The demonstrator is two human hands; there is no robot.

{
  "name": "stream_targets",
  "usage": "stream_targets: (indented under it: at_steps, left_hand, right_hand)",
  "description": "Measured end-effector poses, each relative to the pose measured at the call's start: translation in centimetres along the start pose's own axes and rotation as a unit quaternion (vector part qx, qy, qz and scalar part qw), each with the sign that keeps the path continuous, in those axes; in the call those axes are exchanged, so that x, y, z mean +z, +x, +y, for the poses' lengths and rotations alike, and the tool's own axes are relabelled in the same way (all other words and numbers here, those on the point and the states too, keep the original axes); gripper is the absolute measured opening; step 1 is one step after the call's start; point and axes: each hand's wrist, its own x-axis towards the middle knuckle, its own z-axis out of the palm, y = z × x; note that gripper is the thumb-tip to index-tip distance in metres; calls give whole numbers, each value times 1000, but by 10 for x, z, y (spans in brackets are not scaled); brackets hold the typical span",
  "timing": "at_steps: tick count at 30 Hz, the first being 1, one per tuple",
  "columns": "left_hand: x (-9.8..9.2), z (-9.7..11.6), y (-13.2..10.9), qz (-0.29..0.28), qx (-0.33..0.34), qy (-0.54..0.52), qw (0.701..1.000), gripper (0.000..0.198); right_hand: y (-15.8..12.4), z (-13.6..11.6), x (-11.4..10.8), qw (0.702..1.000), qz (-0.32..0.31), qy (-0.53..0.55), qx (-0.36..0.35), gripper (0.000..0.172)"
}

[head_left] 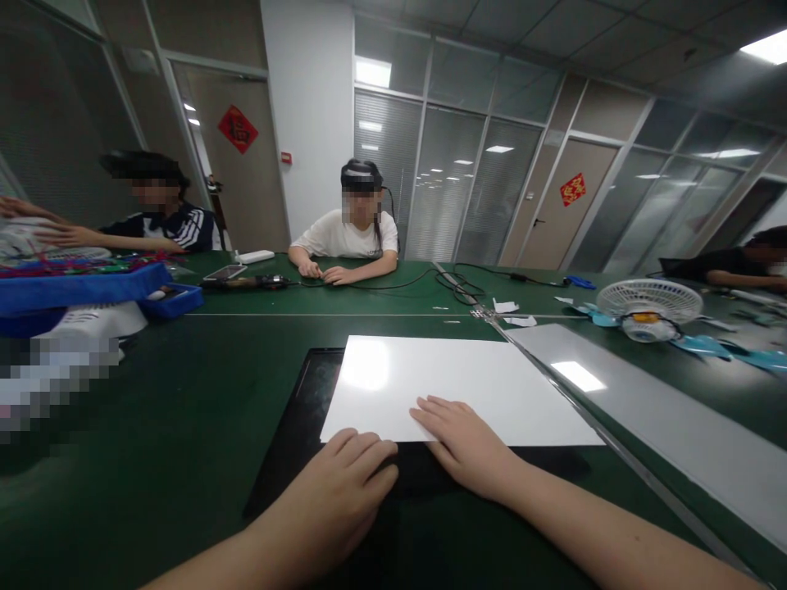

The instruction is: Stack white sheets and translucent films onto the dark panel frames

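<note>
A white sheet (455, 385) lies on a black mat (301, 426) on the green table (184, 426) right in front of me. My right hand (467, 447) rests flat on the sheet's near edge with its fingers stretched out. My left hand (344, 483) lies on the mat just below the sheet's near left corner, fingers loosely curled downward and touching the edge. Neither hand holds anything.
A grey strip (664, 418) runs along the right. A small white fan (648, 307) and blue paper bits (738, 352) lie far right. Blue trays (74, 291) stand at the left. A person in white (348, 238) sits opposite; others sit left and right.
</note>
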Motion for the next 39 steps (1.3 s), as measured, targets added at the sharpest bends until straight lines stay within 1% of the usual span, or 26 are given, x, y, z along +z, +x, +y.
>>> stream_targets:
  at_steps: [3,8,12,18,22,26,28,30,33,35,37,39]
  left_hand:
    - [2,-2,0,20,-19,25,999,30]
    - [9,-4,0,7,-39,42,998,38]
    - [14,-4,3,3,-49,51,998,40]
    - [17,0,3,8,-70,54,996,25]
    - [17,-4,0,19,-112,49,992,28]
    - [15,-11,-3,42,-164,68,983,35]
    - [14,-12,-3,52,-178,74,980,36]
    - [13,-11,-3,51,-168,77,982,33]
    - [10,-8,-3,45,-113,66,990,26]
    - [9,-7,-2,37,-84,60,994,27]
    - [10,-7,-2,25,-83,55,995,30]
    - [13,-9,-2,22,-105,44,993,35]
  right_hand:
    - [-6,1,1,1000,19,1,-23,45]
    - [-8,3,1,996,44,-36,-67,40]
    - [-1,-7,4,993,65,-56,-80,35]
    - [0,-22,10,988,89,-71,-106,34]
    - [-7,-16,7,989,93,-68,-96,33]
    - [-11,-1,7,987,121,-86,-65,40]
    - [-11,3,8,984,131,-101,-66,40]
    - [-10,4,9,980,135,-117,-81,41]
    - [-9,1,8,974,139,-131,-121,42]
    - [-10,-2,7,969,142,-133,-154,41]
    - [-12,-4,4,962,151,-131,-188,38]
    - [-15,-8,0,949,168,-127,-234,37]
